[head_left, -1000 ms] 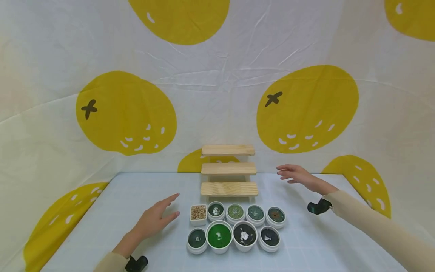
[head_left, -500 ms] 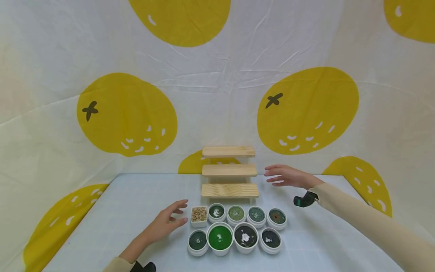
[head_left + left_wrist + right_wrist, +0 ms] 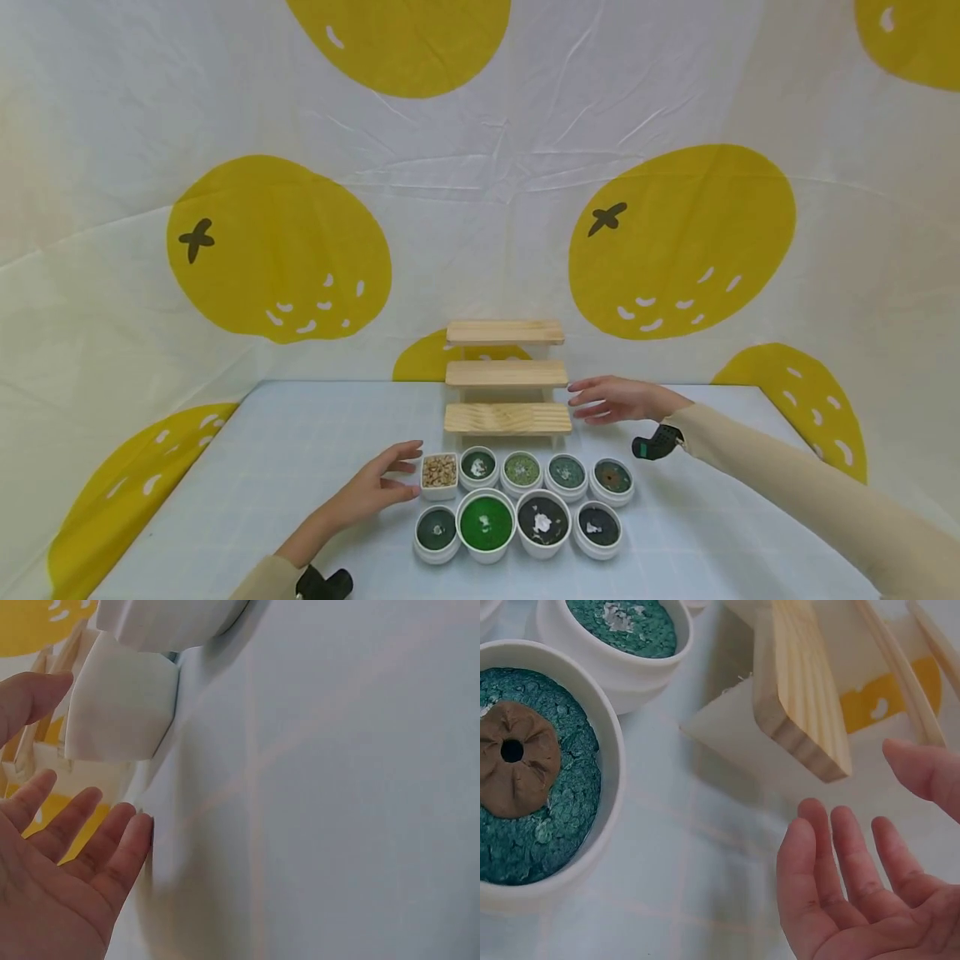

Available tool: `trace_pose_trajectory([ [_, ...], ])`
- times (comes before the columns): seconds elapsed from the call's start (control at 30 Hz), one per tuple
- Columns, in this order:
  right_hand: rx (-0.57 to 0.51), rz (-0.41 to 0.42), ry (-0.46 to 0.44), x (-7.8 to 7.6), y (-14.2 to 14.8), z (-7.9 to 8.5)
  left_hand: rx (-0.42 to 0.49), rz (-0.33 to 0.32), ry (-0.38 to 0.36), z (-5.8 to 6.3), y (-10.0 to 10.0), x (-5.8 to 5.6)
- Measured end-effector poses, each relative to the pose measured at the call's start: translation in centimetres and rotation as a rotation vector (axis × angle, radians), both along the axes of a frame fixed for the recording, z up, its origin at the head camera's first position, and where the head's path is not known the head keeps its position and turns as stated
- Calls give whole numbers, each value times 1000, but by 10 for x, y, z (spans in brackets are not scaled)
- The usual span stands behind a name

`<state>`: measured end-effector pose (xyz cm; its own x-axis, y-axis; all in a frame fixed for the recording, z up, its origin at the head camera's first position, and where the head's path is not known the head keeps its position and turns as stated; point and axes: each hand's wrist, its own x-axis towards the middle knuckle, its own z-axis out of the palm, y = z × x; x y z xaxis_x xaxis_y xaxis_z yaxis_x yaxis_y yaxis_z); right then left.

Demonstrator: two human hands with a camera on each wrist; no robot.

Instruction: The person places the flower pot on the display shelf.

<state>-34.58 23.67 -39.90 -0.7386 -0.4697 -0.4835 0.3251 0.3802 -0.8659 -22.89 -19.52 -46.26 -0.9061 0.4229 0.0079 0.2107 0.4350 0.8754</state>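
Note:
My left hand (image 3: 369,487), fingers apart, is right at the side of a small square white pot (image 3: 439,476) filled with tan gravel-like bits. In the left wrist view, thumb and fingers spread around that pot's white wall (image 3: 120,701). My right hand (image 3: 618,399) reaches in beside a three-step wooden shelf (image 3: 507,419), its fingertips at the right end of the steps. The right wrist view has these relaxed fingers close to the end of a wooden board (image 3: 802,697). Neither hand holds anything.
Several round white pots with dark or green fillings cluster before the shelf, among them a bright green one (image 3: 486,523) and one with a brown ring-shaped piece (image 3: 612,477). A pale checked cloth (image 3: 720,517) covers the table. A fruit-print curtain (image 3: 480,250) hangs behind.
My left hand has moved right, up to the square pot. The right hand has come left to the shelf's side. Pots and shelf have stayed in place.

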Motion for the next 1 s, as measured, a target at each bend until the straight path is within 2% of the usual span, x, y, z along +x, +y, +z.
trace_pose_trajectory([
  [0.23, 40, -20, -57, 0, -13, -7, 59, -36, -38, -2, 2, -4],
  [0.47, -8, -65, -81, 1, -19, -14, 52, -54, -20, -2, 5, -9],
  [0.67, -61, -85, -130, 2, -21, -17, 74, -59, -56, -4, 7, -13],
  [1.0, 5, -82, -151, -2, -23, -15, 84, -52, -80, -5, 8, -15],
])
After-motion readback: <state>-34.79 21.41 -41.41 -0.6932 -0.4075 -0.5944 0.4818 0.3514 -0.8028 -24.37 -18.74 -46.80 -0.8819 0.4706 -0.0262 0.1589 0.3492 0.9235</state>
